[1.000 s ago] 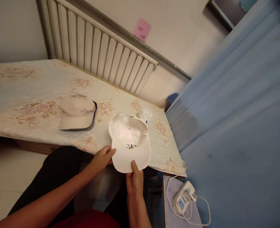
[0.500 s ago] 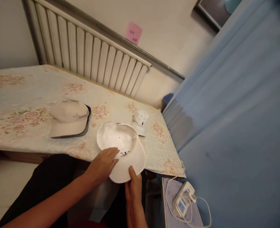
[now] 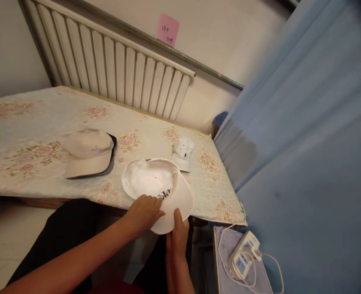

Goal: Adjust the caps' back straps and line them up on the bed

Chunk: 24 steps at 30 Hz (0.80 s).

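A white baseball cap [image 3: 151, 179] is held over the bed's near edge, its hollow inside turned up towards me and dark lettering showing near the brim. My left hand [image 3: 145, 213] is closed on its near side, where crown meets brim, with the fingertips over the edge. My right hand [image 3: 179, 233] pinches the brim, thumb on top and the other fingers hidden underneath. Just beyond lies a smaller white cap [image 3: 183, 152] with a little dark emblem. On the left, a beige cap [image 3: 88, 151] with a stripe logo rests over a dark cap [image 3: 112, 157], mostly covered.
The bed has a floral cover [image 3: 60, 110]. Behind it are a radiator [image 3: 113, 61] and a pink note [image 3: 168, 29] on the wall. A blue curtain [image 3: 305, 155] hangs at the right. A power strip [image 3: 243, 255] with a white cable sits on a small stand [image 3: 223, 269].
The held cap has shifted slightly right and tilted a little. My left hand has moved right along its edge, and my right hand has moved slightly right with the brim.
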Each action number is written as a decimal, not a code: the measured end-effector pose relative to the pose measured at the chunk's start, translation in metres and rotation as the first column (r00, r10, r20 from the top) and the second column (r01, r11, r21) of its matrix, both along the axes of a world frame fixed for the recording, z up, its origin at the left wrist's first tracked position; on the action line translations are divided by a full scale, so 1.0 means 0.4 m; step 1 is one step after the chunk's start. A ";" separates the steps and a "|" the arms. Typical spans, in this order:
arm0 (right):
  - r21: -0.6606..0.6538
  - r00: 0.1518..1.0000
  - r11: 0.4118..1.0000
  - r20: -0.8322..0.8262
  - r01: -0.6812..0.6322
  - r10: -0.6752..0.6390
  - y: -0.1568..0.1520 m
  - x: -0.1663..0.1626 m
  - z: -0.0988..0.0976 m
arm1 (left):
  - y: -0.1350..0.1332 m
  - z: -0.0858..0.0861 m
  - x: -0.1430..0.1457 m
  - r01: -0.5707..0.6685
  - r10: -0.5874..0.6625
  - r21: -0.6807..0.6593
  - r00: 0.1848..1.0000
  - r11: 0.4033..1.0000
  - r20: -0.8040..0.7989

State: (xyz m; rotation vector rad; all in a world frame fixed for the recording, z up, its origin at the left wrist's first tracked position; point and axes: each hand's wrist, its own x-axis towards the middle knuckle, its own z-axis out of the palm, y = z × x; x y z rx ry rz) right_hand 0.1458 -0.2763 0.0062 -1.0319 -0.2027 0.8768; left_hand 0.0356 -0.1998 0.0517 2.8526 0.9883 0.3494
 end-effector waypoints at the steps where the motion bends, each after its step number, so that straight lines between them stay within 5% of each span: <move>1: -0.002 1.000 1.000 0.001 -0.001 0.001 0.003 0.004 0.002 | -0.004 0.006 0.009 -0.007 0.007 -0.013 1.000 1.000 -0.015; 17: -0.069 0.998 0.997 0.048 -0.032 0.036 0.061 0.051 -0.012 | 0.037 0.027 0.069 -0.092 0.100 -0.205 0.995 0.974 0.029; 24: -0.129 0.986 0.988 0.130 -0.088 0.105 0.084 0.055 -0.011 | 0.068 0.001 0.068 -0.146 0.190 -0.268 0.971 0.952 0.145</move>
